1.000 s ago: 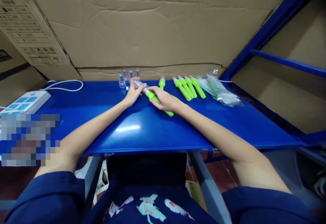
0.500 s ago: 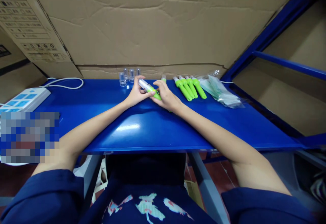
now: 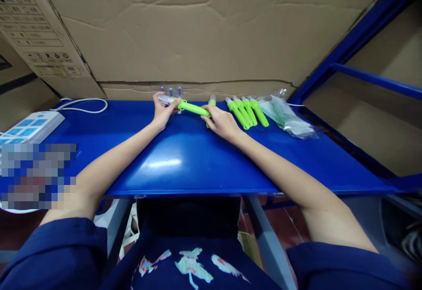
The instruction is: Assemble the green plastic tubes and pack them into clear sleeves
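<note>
My left hand [image 3: 162, 113] is closed on the clear capped end of a bright green pen-like tool [image 3: 189, 106] that lies level above the blue table [image 3: 184, 154]. The fingers of my right hand [image 3: 221, 122] pinch the tool's other, green end. Just behind the left hand stand clear plastic caps [image 3: 171, 91] by the cardboard wall. Another green tool [image 3: 211, 102] lies partly hidden behind my right hand.
Several more green tools [image 3: 246, 111] lie in a row to the right, beside a clear plastic bag [image 3: 286, 117]. A white power strip [image 3: 28, 128] and its cable [image 3: 82, 104] sit at the left. Cardboard boxes [image 3: 198, 30] wall off the back; a blue frame [image 3: 362, 30] rises at right.
The tool was lifted and turned from a slant to nearly level, and carried back and left toward the caps. My left hand slid to its capped end, my right to the green end.
</note>
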`<state>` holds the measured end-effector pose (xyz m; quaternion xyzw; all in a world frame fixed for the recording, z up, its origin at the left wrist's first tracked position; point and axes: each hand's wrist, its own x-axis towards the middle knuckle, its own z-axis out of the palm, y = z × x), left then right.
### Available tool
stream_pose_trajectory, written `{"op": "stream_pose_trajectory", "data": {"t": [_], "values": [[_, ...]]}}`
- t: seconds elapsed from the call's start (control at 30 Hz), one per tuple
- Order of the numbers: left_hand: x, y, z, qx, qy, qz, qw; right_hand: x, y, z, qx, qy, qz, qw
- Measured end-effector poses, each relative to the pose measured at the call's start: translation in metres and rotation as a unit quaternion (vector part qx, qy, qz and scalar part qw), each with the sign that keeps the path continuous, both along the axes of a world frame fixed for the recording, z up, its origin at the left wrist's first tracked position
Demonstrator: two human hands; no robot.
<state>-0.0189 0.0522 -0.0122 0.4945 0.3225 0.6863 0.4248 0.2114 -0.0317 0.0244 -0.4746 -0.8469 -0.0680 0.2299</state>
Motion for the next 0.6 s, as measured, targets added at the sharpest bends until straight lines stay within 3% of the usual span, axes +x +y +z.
{"op": "stream_pose_trajectory", "data": {"t": [0.33, 0.47, 0.6], "values": [[-0.006, -0.002, 0.002, 0.062, 0.063, 0.03, 0.996, 0.004, 0.001, -0.006, 0.054, 0.048, 0.009, 0.997], [-0.006, -0.005, 0.002, 0.093, 0.084, 0.02, 0.992, 0.003, 0.004, -0.006, -0.025, 0.196, 0.058, 0.979], [-0.002, -0.008, 0.002, 0.109, 0.083, -0.005, 0.991, 0.003, 0.011, -0.007, -0.17, 0.368, 0.1, 0.909]]}}
